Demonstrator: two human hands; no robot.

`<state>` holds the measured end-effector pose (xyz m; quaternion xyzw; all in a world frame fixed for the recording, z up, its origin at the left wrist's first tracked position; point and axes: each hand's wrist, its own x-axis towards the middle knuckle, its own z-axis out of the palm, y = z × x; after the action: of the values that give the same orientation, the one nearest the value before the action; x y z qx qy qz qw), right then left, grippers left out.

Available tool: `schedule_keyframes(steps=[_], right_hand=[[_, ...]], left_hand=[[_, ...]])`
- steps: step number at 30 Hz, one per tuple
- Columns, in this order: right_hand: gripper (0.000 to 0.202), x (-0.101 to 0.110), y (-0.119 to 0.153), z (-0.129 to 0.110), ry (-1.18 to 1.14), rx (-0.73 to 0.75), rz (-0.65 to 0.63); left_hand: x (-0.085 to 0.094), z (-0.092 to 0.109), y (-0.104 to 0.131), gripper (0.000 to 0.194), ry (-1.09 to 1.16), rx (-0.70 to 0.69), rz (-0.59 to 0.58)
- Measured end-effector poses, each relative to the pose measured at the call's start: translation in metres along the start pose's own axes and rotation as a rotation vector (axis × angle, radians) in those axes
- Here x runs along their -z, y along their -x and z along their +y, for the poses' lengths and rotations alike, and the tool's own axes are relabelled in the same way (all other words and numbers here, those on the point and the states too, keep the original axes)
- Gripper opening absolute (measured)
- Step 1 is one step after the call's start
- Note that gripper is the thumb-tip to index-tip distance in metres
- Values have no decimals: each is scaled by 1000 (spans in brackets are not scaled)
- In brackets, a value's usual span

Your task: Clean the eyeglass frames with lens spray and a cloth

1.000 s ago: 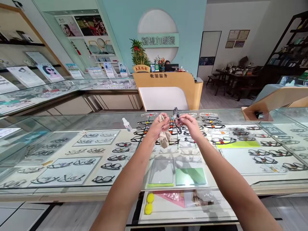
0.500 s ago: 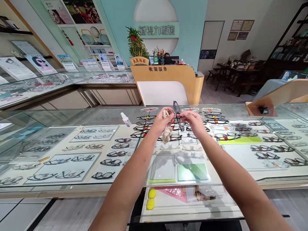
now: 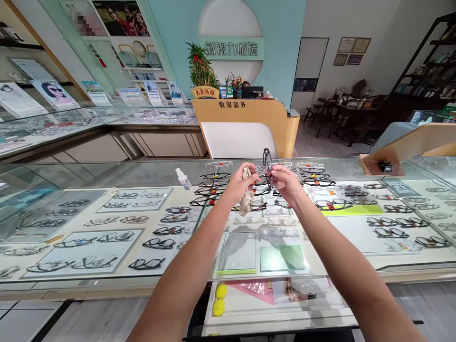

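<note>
My right hand (image 3: 286, 181) grips a pair of dark-framed eyeglasses (image 3: 268, 166), held upright and edge-on above the glass counter. To its left, my left hand (image 3: 242, 183) is closed around a crumpled beige cloth (image 3: 246, 202), whose lower end hangs below the fingers. The left fingertips are close to the glasses; I cannot tell whether they touch. Several eyeglasses stand in rows behind and below both hands. A small white spray bottle (image 3: 183, 179) stands on the counter to the left of my left hand.
The glass display counter (image 3: 178, 275) spans the view, with many eyeglasses inside. Below it, an open drawer (image 3: 245, 320) holds two yellow round cases (image 3: 220, 299). A wooden stand (image 3: 383, 166) is at right. A cashier desk (image 3: 245, 111) with a plant (image 3: 202, 66) stands beyond.
The glasses have turned a little and now stand more upright, slightly farther right. Their lower end has come away from the left fingers somewhat. The whole view has shifted slightly.
</note>
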<state>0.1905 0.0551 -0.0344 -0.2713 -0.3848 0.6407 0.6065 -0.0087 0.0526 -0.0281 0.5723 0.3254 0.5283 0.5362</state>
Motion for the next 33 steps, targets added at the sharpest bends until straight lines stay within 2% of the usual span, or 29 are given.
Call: schedule_keyframes(steps=[4, 11, 20, 26, 33], right_hand=[[41, 0, 0, 1, -74, -40, -5], [39, -2, 2, 1, -47, -80, -6], [39, -4, 3, 1, 14, -98, -10], [41, -3, 2, 6, 12, -98, -43], [46, -2, 4, 6, 20, -103, -38]], left_hand=[[-1, -7, -2, 52, -38, -8, -17], [-2, -11, -2, 47, -139, -87, 27], [-8, -1, 2, 36, -110, -32, 34], [-7, -3, 2, 28, -134, -23, 29], [-5, -5, 2, 28, -139, 16, 36]])
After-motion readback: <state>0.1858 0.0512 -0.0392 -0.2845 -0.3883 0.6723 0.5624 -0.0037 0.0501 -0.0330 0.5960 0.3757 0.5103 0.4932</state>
